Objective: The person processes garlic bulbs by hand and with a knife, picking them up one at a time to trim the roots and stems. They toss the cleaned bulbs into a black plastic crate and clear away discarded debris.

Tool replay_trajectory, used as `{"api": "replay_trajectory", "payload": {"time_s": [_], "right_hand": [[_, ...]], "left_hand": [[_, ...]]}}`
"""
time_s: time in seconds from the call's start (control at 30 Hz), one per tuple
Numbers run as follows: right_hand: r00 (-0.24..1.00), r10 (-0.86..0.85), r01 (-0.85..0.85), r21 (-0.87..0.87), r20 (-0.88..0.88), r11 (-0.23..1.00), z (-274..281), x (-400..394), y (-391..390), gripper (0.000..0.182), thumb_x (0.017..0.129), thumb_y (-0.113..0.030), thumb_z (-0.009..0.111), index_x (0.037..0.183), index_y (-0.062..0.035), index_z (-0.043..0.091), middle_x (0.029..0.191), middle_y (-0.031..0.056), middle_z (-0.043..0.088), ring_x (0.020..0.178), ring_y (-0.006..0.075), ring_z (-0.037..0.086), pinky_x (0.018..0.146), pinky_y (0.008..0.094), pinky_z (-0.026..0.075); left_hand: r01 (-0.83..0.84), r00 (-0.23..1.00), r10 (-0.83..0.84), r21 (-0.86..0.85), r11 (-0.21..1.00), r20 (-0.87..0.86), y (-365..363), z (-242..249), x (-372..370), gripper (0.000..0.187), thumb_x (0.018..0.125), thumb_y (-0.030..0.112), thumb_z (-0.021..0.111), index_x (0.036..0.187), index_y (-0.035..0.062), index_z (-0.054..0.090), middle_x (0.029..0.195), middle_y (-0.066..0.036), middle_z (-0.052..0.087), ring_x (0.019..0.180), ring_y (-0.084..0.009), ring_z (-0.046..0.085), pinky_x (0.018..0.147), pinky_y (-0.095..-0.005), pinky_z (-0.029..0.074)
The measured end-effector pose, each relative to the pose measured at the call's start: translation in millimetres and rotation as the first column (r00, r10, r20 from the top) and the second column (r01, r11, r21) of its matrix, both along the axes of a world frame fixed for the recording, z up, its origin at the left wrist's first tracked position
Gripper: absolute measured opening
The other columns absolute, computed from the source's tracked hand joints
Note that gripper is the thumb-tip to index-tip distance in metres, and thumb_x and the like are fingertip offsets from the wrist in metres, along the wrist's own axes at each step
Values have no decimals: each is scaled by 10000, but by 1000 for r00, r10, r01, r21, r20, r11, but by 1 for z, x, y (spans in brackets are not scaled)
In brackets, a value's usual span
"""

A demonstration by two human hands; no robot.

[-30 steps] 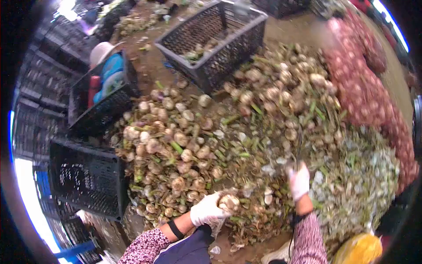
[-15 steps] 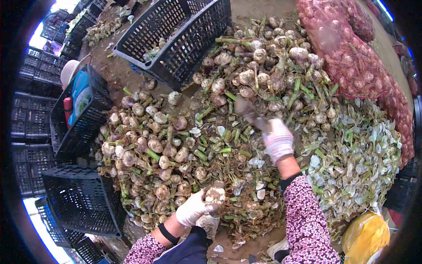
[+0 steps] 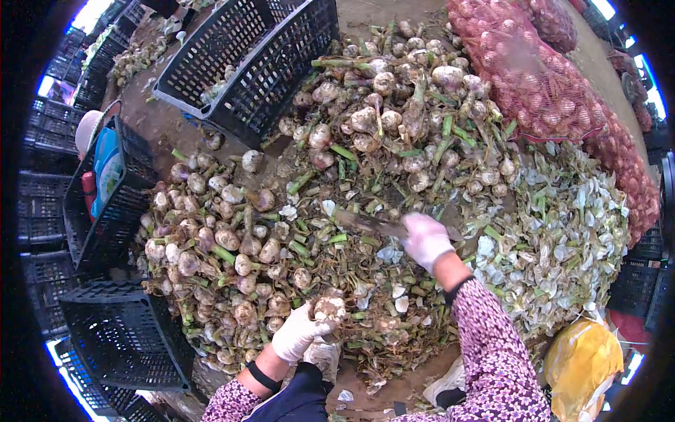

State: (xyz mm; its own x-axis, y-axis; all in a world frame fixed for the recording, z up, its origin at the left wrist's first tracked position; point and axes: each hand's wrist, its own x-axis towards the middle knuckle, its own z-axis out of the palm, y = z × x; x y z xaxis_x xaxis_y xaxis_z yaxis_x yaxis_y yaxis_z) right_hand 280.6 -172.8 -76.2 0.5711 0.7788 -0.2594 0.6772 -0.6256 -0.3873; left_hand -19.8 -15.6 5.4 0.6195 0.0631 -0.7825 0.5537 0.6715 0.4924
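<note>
My left hand point(image 3: 299, 333), in a white glove, is closed around a garlic bulb point(image 3: 330, 308) low in the middle of the view. In my gloved right hand point(image 3: 427, 240) is a knife point(image 3: 371, 224), its blade pointing left and blurred by motion. The knife is above cut green stems and dry leaves, apart from the bulb. To the left of my hands lies a pile of garlic bulbs point(image 3: 246, 232), many with stems. A second garlic heap point(image 3: 383, 119) stands farther off. Loose pale skins point(image 3: 562, 225) cover the ground at right.
Black plastic crates stand at the upper left point(image 3: 267, 70) and lower left point(image 3: 126, 337). Another crate point(image 3: 130, 204) holds a blue item and a red one. Red mesh sacks point(image 3: 534, 77) of garlic lie at upper right. A yellow bag point(image 3: 587, 362) sits at lower right.
My right hand has swung downward with the knife, toward me and slightly left. My left hand still grips the bulb. The whole view has shifted a little.
</note>
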Motion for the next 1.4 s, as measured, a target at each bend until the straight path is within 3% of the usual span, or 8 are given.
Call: {"api": "replay_trajectory", "payload": {"time_s": [0.17, 0.33, 0.57, 0.73, 0.97, 1.17, 1.3, 1.4], "right_hand": [[870, -489, 489, 17, 63, 872, 13, 6, -98, 334, 800, -236, 713, 1080, -55, 698, 1025, 229, 684, 971, 433, 653, 864, 513, 527], [751, -467, 611, -225, 466, 759, 31, 34, -145, 590, 796, -315, 756, 1313, -68, 614, 1383, 235, 581, 1286, 373, 553, 1108, 452, 420], [944, 30, -132, 291, 327, 947, 73, 74, 24, 349, 883, -84, 614, 1231, -80, 644, 1286, 142, 659, 1079, 337, 659, 936, 420, 539], [925, 137, 5, -370, 355, 929, 27, 128, 72, 239, 931, -102, 514, 1107, -74, 673, 1167, 148, 665, 1064, 339, 685, 840, 466, 578], [944, 122, 59, -519, 307, 853, 16, 126, 54, 259, 940, -113, 542, 1079, -70, 757, 1178, 172, 709, 1048, 337, 714, 836, 463, 593], [971, -234, 170, -556, -47, 814, 44, 72, -25, 409, 840, -282, 658, 1170, -41, 672, 1152, 241, 682, 1086, 390, 660, 978, 439, 520], [980, -191, 187, -69, -60, 980, 38, 24, -27, 439, 915, -284, 582, 1342, -184, 605, 1193, 230, 655, 1064, 399, 654, 966, 467, 523], [978, -177, 147, -233, -114, 961, 35, 3, 34, 454, 941, -315, 597, 1378, -191, 588, 1306, 308, 576, 1140, 424, 643, 959, 475, 537]], "left_hand": [[-32, 999, 32, 1, 999, -5, 2, -4, -5, 643, 801, 150, 834, 1372, 21, 567, 1214, -24, 685, 1070, -118, 641, 954, -290, 510], [-3, 1000, 4, 84, 996, -5, 2, -9, 0, 602, 815, 145, 820, 1352, 18, 579, 1195, -30, 695, 1058, -114, 639, 953, -285, 506], [15, 1000, -12, 111, 994, -23, -4, -9, 14, 589, 818, 135, 817, 1345, 17, 581, 1204, -34, 694, 1080, -119, 633, 988, -286, 485], [-50, 999, 51, 105, 993, -8, -5, -13, 13, 613, 805, 150, 827, 1349, 17, 577, 1205, -35, 692, 1085, -126, 633, 999, -294, 480], [-9, 999, 15, 183, 983, -34, 4, -14, 11, 633, 794, 189, 832, 1347, 23, 573, 1180, -28, 692, 1041, -126, 635, 950, -302, 501], [11, 1000, -8, 172, 985, -19, 12, -13, 11, 602, 817, 173, 789, 1360, 21, 576, 1188, -6, 683, 1055, -116, 622, 972, -298, 482], [-51, 997, 55, 81, 995, -46, 9, -11, 5, 599, 816, 173, 792, 1354, 22, 576, 1184, -6, 684, 1055, -114, 622, 972, -298, 482], [-15, 999, 22, 160, 987, -43, 8, -17, 7, 581, 818, 168, 791, 1342, 25, 584, 1171, -5, 685, 1041, -110, 622, 955, -294, 485]]}}
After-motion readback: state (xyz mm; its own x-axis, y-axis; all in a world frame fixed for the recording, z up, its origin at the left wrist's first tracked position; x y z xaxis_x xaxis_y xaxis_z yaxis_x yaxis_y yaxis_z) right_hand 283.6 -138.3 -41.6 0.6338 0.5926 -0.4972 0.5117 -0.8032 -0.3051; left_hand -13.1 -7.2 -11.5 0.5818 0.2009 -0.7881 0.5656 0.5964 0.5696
